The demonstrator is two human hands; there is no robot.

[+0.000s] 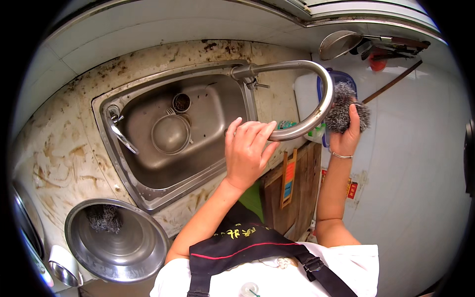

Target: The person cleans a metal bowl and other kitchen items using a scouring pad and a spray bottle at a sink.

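Note:
A thick, curved stainless steel faucet spout [311,67] rises from the back right corner of the sink [222,107] and arcs toward me. The fingers of my left hand [248,152] are closed on its near end. My right hand [347,135] holds a bushy grey wad of steel wool scourers [343,111] beside the outer side of the bend. In the sink basin lie a round, shallow bowl [170,133], a fork [170,111] partly hidden by it, and a small cup [182,103] with dark contents.
A metal basin [118,256] with another steel wool scourer [105,219] stands front left, beside a white mug [64,258]. A second, smaller faucet [124,135] is on the sink's left rim. A strainer [339,44] hangs at the right wall. Wooden boards [293,182] stand below the counter.

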